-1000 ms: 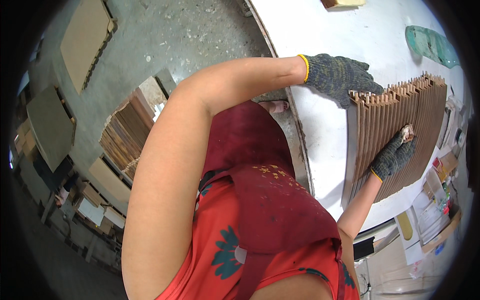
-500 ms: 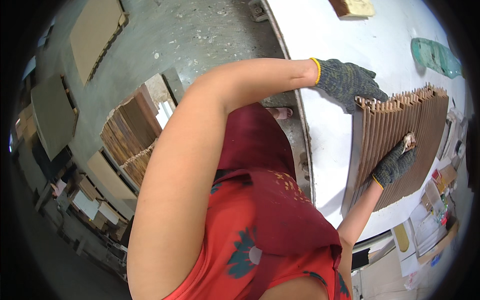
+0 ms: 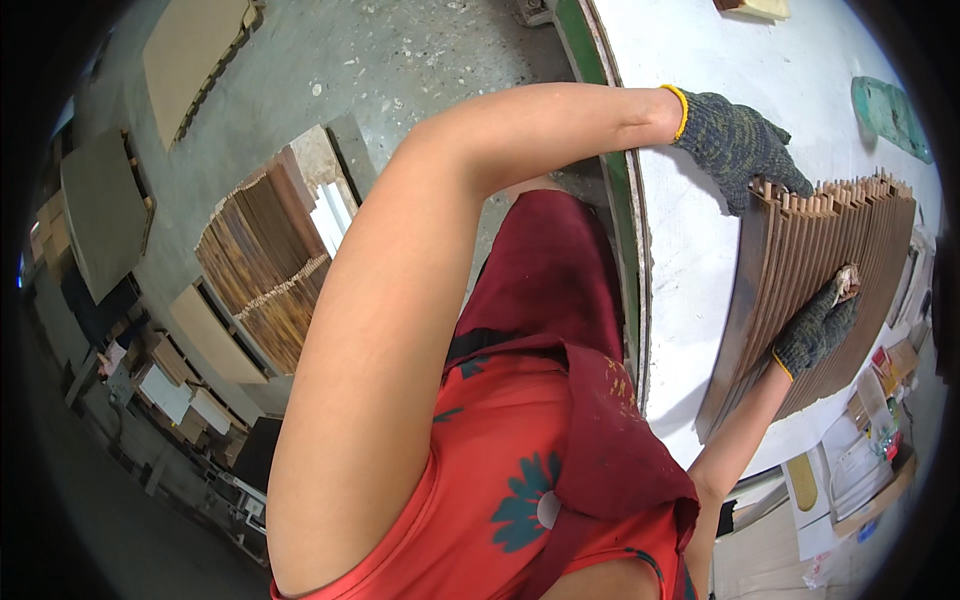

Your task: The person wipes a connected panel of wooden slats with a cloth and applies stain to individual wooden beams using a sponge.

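Observation:
A row of brown wooden slats [image 3: 765,290] lies side by side on a white tabletop, with pale round pegs sticking out of their far ends. At those ends, my left hand [image 3: 740,145], in a dark knitted glove with a yellow cuff, grips the nearest-left slats, thumb on the outer side and fingers over the pegs. My right hand [image 3: 812,330], gloved alike, lies across the middle of the slats. A crumpled whitish rag [image 3: 847,280] pokes out from its fingers; the rest of the rag is hidden under the glove.
The white table [image 3: 690,270] has a worn edge along its left side. A greenish clear plastic bottle [image 3: 890,118] lies beyond the slats, and a pale block [image 3: 755,8] is at the far edge. More slats [image 3: 265,250] are stacked on the floor at left, near flat boards [image 3: 100,215].
The view has shifted, so table and slats appear further right. Both hands keep their places on the slats, the rag still in my right hand.

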A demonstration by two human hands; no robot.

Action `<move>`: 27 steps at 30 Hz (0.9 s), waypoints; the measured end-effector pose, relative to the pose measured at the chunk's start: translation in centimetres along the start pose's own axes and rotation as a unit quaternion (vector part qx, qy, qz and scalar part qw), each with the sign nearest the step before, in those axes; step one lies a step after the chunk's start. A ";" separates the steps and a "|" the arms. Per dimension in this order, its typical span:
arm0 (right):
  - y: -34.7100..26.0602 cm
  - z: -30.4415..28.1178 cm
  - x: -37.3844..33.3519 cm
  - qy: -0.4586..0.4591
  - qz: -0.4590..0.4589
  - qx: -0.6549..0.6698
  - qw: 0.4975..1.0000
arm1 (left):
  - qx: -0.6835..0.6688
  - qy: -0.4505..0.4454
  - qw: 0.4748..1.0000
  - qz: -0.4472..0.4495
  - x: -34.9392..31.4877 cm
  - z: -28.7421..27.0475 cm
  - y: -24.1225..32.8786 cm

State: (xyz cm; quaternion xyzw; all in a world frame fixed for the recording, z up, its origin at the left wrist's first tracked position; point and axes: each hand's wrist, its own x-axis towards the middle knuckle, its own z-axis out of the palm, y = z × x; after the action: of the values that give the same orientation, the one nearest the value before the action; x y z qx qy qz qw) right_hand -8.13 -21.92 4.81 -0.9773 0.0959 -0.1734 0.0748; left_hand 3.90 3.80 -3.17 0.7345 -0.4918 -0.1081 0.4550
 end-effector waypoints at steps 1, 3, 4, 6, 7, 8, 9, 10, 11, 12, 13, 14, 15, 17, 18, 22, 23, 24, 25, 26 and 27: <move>0.5 0.1 0.0 -0.004 0.005 -0.012 1.000 | -0.008 -0.002 1.000 -0.004 0.0 0.0 0.0; 0.7 0.3 -0.1 -0.002 0.003 -0.028 1.000 | -0.013 -0.007 1.000 -0.019 -0.1 0.0 0.0; 0.6 0.5 0.0 0.002 -0.004 -0.032 0.999 | -0.009 -0.009 1.000 -0.029 -0.2 0.0 0.1; 0.9 0.7 0.1 0.008 -0.027 -0.032 0.999 | -0.004 0.009 1.000 -0.013 -0.1 0.1 0.0; 0.9 0.6 0.0 0.008 -0.024 -0.035 0.999 | -0.002 0.007 1.000 -0.014 -0.1 0.2 -0.1; 0.8 0.6 0.1 0.009 -0.022 -0.037 0.999 | 0.001 0.006 1.000 -0.015 -0.2 0.2 -0.1; 0.9 0.4 0.1 0.010 -0.017 -0.041 0.999 | 0.003 0.003 1.000 -0.015 -0.2 0.0 0.1; 0.9 0.1 0.3 -0.015 -0.006 -0.026 1.000 | -0.007 0.005 1.000 -0.011 -0.2 -0.1 0.1; 1.0 -0.3 0.5 -0.039 0.004 -0.011 0.999 | -0.016 0.006 1.000 -0.007 -0.3 0.0 0.0; 1.2 -0.8 0.5 -0.060 0.020 0.002 0.998 | -0.026 0.003 1.000 0.002 -0.1 -0.1 0.0; 2.5 -1.2 0.9 -0.098 0.008 0.002 0.995 | -0.018 0.006 1.000 -0.004 0.0 -0.4 0.4; 4.8 -1.7 1.6 -0.135 -0.003 0.002 0.991 | -0.010 0.008 1.000 -0.009 -0.3 -0.7 0.9; 6.7 -2.8 1.7 -0.168 -0.007 -0.004 0.986 | -0.006 0.008 1.000 -0.005 0.0 -0.9 1.4; 8.9 -2.7 2.4 -0.139 -0.024 0.033 0.989 | -0.007 -0.035 0.999 0.009 0.1 -0.8 1.0; 10.0 -2.3 2.6 -0.120 0.037 0.010 0.992 | 0.030 -0.020 0.999 0.020 -0.1 -0.9 1.4; 8.6 -0.2 4.5 -0.040 0.183 0.016 0.982 | -0.018 0.029 0.999 0.042 0.8 -0.4 2.7; 5.6 0.2 3.2 -0.038 0.178 0.009 0.983 | -0.005 0.033 0.999 0.029 1.0 0.5 2.6; 3.5 1.1 1.5 -0.005 0.074 0.025 0.997 | -0.001 0.024 1.000 0.012 1.5 1.1 2.9; 0.1 1.4 0.2 0.009 -0.031 0.006 0.999 | 0.005 0.014 1.000 -0.008 1.9 1.6 3.1; -3.1 2.0 -1.1 0.023 -0.132 -0.014 0.991 | 0.017 0.016 1.000 -0.007 1.9 2.1 2.2; -6.9 -0.3 -1.8 -0.039 -0.179 -0.034 0.982 | 0.029 0.021 0.999 -0.010 2.1 2.7 1.4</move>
State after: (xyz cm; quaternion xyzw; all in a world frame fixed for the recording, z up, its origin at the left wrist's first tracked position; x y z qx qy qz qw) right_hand -8.79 -14.85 5.79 -0.9866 -0.0778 -0.1426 0.0129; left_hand 2.40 0.42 -2.96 0.7547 -0.4773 -0.0826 0.4424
